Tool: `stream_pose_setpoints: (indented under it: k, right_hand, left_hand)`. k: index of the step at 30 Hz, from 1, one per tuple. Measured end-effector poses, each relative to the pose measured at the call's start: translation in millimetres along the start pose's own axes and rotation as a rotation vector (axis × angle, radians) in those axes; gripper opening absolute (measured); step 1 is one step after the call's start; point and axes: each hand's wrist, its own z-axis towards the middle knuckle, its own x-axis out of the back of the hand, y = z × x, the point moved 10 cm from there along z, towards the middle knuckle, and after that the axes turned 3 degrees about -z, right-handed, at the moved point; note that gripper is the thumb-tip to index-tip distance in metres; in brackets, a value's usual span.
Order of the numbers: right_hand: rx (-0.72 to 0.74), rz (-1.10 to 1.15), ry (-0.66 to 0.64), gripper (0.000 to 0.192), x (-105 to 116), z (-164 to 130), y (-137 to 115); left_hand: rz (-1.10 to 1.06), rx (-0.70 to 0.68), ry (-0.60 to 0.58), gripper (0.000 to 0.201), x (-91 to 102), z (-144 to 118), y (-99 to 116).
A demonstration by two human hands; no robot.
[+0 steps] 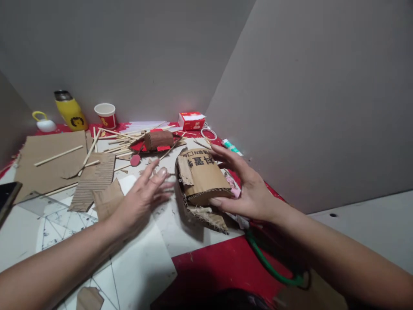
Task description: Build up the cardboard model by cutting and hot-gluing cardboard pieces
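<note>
— Where are my hands against the curled cardboard piece?

— My right hand cups its right side, thumb low at the front edge, fingers spread over the top and back. My left hand hangs just left of it, palm down, fingers splayed and loose, gripping nothing. Both forearms reach in from the near corners, bare.

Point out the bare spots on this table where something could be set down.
Bare red tabletop lies near the front, between the white sheet and the green cord. Crowded: sticks and cardboard scraps at the back; the right hand grips the curved cardboard piece.
</note>
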Motion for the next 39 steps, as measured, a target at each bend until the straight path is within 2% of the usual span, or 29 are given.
stream_pose_setpoints:
  k: [3,6,11,16,19,25,33,39]
  right_hand:
    - [0.035,0.081,0.043,0.092,-4.7,7.8,-11.6]
    - [0.104,0.129,0.054,0.091,-14.4,16.5,-26.5]
    - [0.200,0.112,0.071,0.093,-18.4,24.7,-44.7]
    - [0.193,0.084,0.090,0.095,-17.8,26.5,-47.3]
    - [0.180,0.076,0.087,0.095,-19.8,27.4,-45.7]
    - [0.206,0.102,0.123,0.096,-13.0,27.6,-46.9]
    - [0.240,0.134,0.139,0.097,-14.7,29.0,-48.7]
    - [0.250,0.118,0.077,0.099,-15.8,29.9,-49.4]
  left_hand:
    - [-0.255,0.208,-0.168,0.065,-30.9,-10.2,-15.7]
    - [-0.395,0.225,-0.246,0.066,-47.0,-21.0,-11.2]
    - [-0.395,0.159,-0.210,0.068,-42.0,-25.3,-0.8]
    - [-0.343,0.097,-0.179,0.070,-38.7,-22.9,1.4]
    - [-0.358,0.097,-0.168,0.069,-36.8,-21.7,-1.3]
    - [-0.405,0.138,-0.220,0.067,-35.5,-22.9,-2.6]
    - [-0.405,0.113,-0.154,0.070,-35.6,-24.3,1.8]
    - [-0.473,0.124,-0.143,0.069,-32.3,-22.8,2.0]
